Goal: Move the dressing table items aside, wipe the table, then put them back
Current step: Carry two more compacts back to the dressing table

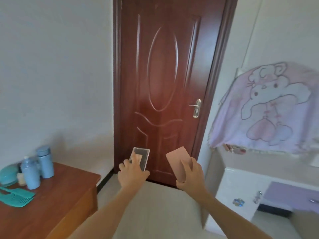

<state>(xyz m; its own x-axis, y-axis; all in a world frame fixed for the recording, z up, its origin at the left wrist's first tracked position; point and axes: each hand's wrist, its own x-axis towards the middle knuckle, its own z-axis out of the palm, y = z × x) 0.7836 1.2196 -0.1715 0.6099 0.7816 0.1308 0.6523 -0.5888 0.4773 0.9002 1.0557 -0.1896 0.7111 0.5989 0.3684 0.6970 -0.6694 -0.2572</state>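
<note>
My left hand [133, 173] grips a clear-edged dark flat case [142, 157], held up in front of the door. My right hand [191, 176] grips a flat pink rectangular case [177, 161], tilted to the left. Both are in the air between two pieces of furniture. At the right stands the white dressing table [245, 183], its top partly under a pink cartoon cloth [269, 107]. On the brown wooden table [57, 204] at the left stand two blue bottles [45, 162], a smaller blue bottle [31, 173], a teal round box [8, 175] and a teal comb [15, 195].
A closed dark red door [164, 80] with a metal handle [196, 107] faces me. White walls stand on both sides. A few small pink items [233, 148] lie on the dressing table under the cloth's edge. Pale floor [155, 204] lies between the two tables.
</note>
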